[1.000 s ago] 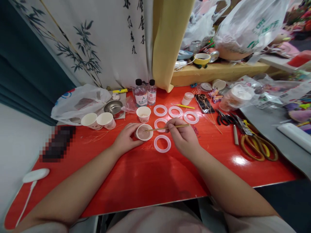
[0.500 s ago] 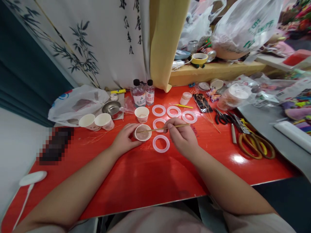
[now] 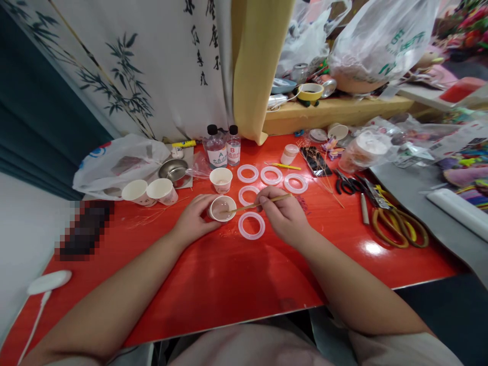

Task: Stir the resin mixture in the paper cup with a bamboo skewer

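My left hand [image 3: 194,218] is wrapped round the left side of a paper cup [image 3: 223,219] holding clear liquid. In my right hand [image 3: 282,211] a thin wooden stick [image 3: 249,207] is pinched; it slants down to the left and its tip dips into the cup. Beside and partly under my right fingers lie several translucent ring molds, among them a near ring mold [image 3: 251,225] and a right ring mold [image 3: 296,183]. A second paper cup [image 3: 221,179] stands just behind the held one. Further back are bottle A [image 3: 217,152] and bottle B [image 3: 234,148], both black-capped.
On the left stand two paper cups [image 3: 162,190] by a metal bowl [image 3: 173,170] and a plastic bag [image 3: 122,162]. To the right lie yellow tweezers [image 3: 285,166], a phone [image 3: 316,161], pliers [image 3: 347,184] and large scissors [image 3: 396,226]. A small white-lidded jar [image 3: 290,153] stands behind the molds.
The stick's tip has moved within the cup, from the left side toward the right, and the stick now slants more. My left hand keeps its grip on the cup.
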### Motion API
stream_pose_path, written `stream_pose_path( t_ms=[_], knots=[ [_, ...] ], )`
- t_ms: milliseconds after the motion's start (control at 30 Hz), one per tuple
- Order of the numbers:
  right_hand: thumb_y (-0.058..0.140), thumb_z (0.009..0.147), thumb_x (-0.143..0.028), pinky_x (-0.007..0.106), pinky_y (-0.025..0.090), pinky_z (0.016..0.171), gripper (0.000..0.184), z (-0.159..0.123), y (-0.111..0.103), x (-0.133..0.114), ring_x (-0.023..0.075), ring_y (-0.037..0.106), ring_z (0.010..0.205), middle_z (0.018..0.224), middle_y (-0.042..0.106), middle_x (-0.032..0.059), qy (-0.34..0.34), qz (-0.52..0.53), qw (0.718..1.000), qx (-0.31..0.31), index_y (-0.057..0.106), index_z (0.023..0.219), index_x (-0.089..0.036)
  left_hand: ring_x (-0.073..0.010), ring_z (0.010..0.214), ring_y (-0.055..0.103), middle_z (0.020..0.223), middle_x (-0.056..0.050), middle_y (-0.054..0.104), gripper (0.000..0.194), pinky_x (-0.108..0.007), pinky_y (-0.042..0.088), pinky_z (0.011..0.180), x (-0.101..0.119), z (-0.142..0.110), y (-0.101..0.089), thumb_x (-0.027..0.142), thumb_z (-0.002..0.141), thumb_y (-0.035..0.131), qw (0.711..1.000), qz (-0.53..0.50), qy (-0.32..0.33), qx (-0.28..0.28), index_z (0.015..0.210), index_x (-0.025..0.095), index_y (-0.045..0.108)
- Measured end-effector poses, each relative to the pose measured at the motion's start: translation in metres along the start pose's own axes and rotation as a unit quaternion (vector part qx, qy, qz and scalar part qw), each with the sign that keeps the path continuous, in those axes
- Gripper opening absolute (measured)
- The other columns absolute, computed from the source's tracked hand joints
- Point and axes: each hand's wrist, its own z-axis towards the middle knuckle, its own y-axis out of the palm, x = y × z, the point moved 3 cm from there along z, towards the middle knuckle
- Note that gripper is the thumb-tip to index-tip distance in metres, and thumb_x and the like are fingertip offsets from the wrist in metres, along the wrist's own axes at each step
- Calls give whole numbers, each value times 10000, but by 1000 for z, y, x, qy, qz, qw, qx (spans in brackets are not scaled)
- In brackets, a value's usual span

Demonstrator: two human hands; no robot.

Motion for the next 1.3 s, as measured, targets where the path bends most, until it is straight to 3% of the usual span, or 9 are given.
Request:
stream_pose_path(
  t_ms=[167, 333, 667, 1300],
  knots=[
    [593, 913, -317, 250, 345, 390, 169, 9, 2, 14, 83, 392, 385, 626, 643, -24, 127, 185, 971, 82, 624, 785, -211, -332, 1186, 711, 1302, -107, 742, 635, -513, 567, 1054, -1, -1, 0, 379, 752, 899, 999, -20, -22, 15, 1331, 247, 673],
    [644, 823, -272, 221, 337, 362, 103, 15, -4, 18, 60, 346, 357, 605, 646, -29, 153, 288, 933, 154, 639, 754, -197, -342, 1208, 720, 1338, -112, 748, 697, -534, 562, 1082, -5, -3, 2, 469, 753, 903, 997, -58, -48, 22, 1370, 252, 661],
    [618, 834, -235, 209, 320, 367, 111, 16, -16, 6, 57, 346, 375, 603, 631, -23, 130, 309, 924, 181, 654, 739, -190, -364, 1270, 702, 1403, -128, 726, 740, -570, 540, 1122, -12, -5, 6, 459, 752, 912, 993, -98, -67, 19, 1412, 258, 642],
    [628, 872, -275, 238, 328, 397, 116, 11, -22, -10, 62, 336, 392, 625, 609, -38, 89, 279, 938, 185, 630, 769, -224, -353, 1228, 726, 1368, -127, 744, 717, -573, 565, 1098, -10, -4, 6, 478, 747, 909, 995, -78, -64, 26, 1378, 246, 659]
  ],
)
